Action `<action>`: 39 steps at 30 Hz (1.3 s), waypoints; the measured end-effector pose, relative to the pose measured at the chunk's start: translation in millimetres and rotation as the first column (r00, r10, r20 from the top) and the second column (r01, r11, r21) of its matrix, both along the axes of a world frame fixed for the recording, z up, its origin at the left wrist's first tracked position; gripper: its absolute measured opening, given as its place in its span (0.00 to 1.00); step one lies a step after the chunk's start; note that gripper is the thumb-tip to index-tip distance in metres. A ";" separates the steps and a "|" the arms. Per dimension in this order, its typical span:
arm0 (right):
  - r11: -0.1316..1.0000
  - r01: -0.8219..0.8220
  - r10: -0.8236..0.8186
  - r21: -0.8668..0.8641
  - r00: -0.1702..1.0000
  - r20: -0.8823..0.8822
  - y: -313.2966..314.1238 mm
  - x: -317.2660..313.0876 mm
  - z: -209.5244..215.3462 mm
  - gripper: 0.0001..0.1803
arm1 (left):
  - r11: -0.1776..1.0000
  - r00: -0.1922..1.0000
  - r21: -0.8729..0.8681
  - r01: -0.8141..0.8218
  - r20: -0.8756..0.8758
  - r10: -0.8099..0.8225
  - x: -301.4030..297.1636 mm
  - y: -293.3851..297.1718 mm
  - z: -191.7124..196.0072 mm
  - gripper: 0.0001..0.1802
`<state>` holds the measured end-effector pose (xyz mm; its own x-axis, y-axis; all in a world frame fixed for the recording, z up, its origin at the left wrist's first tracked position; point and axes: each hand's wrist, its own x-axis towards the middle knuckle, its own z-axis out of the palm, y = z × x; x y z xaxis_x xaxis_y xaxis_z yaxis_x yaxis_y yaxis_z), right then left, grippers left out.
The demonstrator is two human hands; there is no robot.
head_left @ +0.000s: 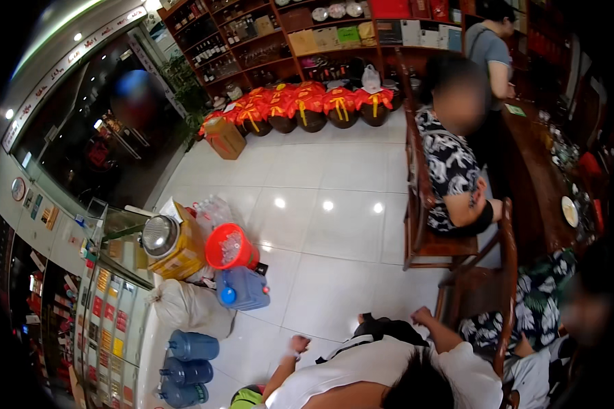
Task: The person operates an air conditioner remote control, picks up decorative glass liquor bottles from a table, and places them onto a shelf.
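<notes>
My left hand (pixel 300 343), with a light band at the wrist, hangs over the tiled floor with its fingers loosely curled and nothing visible in them. On the other side of my white shirt (pixel 348 368), my right hand (pixel 422 315) is closed like a fist, also with nothing to be seen in it. It is nearest to a wooden armchair (pixel 508 273). A black bag or dark cloth (pixel 392 330) lies between the hands at my front. Both hands look small, so finer finger detail is unclear.
At left stand blue water jugs (pixel 194 345), a white sack (pixel 184 307), a blue container (pixel 244 288), a red bucket (pixel 232 247) and a yellow carton (pixel 184 249). Red-covered jars (pixel 307 102) line the shelves. A seated person (pixel 450 170) and others are by the long wooden table (pixel 532 163).
</notes>
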<state>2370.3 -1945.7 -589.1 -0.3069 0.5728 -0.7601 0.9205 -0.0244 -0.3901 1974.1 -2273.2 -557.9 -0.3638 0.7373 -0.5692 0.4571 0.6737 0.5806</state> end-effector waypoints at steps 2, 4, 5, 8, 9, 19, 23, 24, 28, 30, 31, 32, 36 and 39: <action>0.690 -0.530 0.624 0.492 0.781 -0.033 71.6 -47.1 -2.7 0.16 | 0.752 0.738 -0.235 -0.615 0.165 0.655 -16.9 -7.8 41.4 0.09; 0.976 -0.063 0.104 0.208 0.976 -0.191 130.6 -120.7 35.9 0.15 | 0.913 0.917 -0.120 -0.389 -0.148 0.371 -37.1 -43.1 78.4 0.07; 0.982 -0.008 0.051 0.188 0.973 -0.225 159.6 -158.7 58.4 0.14 | 0.967 0.933 -0.087 -0.239 -0.295 0.204 -48.7 -56.2 83.0 0.06; 0.982 0.169 -0.120 0.081 0.900 -0.419 221.7 -247.3 87.5 0.14 | 0.926 0.908 -0.212 -0.313 -0.353 0.226 -77.9 -57.7 79.5 0.05; 0.987 0.130 -0.079 0.094 0.903 -0.422 233.6 -284.1 93.3 0.14 | 0.842 0.869 -0.265 -0.470 -0.307 0.388 -73.4 -53.0 76.8 0.05; 0.998 0.017 -0.025 -0.060 0.992 -0.123 319.3 -287.2 45.2 0.13 | 0.455 0.444 -0.121 -0.882 0.110 0.889 -327.8 227.6 -0.6 0.09; 0.845 0.533 -0.528 -0.046 0.817 -0.233 367.1 -240.1 22.3 0.07 | 0.643 0.642 0.101 -0.759 0.282 0.713 -453.0 474.2 23.7 0.07; 0.790 0.610 -0.604 -0.064 0.755 -0.257 388.1 -217.0 -29.6 0.07 | 0.689 0.691 0.151 -0.709 0.348 0.634 -474.9 527.2 36.9 0.06; 0.714 0.693 -0.700 -0.098 0.712 -0.059 433.2 -243.7 0.0 0.08 | 0.779 0.823 0.345 -0.524 0.442 0.358 -470.6 753.9 103.1 0.08; 0.747 0.655 -0.661 -0.115 0.750 -0.022 464.5 -283.9 24.1 0.09 | 0.814 0.882 0.451 -0.368 0.446 0.151 -445.5 835.4 125.4 0.08; 0.780 0.612 -0.619 -0.131 0.785 -0.025 491.4 -299.8 16.6 0.09 | 0.808 0.924 0.521 -0.275 0.375 0.072 -438.2 855.5 141.2 0.09; 0.798 0.588 -0.596 -0.136 0.802 -0.034 511.7 -316.2 11.7 0.09 | 0.837 0.965 0.540 -0.090 0.255 -0.061 -436.6 876.3 151.3 0.09; 0.888 0.450 -0.459 -0.096 0.879 -0.130 618.6 -388.5 -0.9 0.10 | 0.951 0.988 0.267 0.155 -0.038 -0.151 -482.9 886.9 87.9 0.16; 0.956 -0.091 0.133 0.278 0.982 -0.137 714.9 -405.6 -72.6 0.12 | 0.998 0.999 0.034 -0.048 0.027 0.047 -531.4 851.4 67.5 0.16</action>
<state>1964.7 -1230.9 -661.8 -0.4807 0.7048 -0.5217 0.8404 0.2003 -0.5036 1442.7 -1421.8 -490.3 -0.3836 0.7394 -0.5533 0.4094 0.6732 0.6158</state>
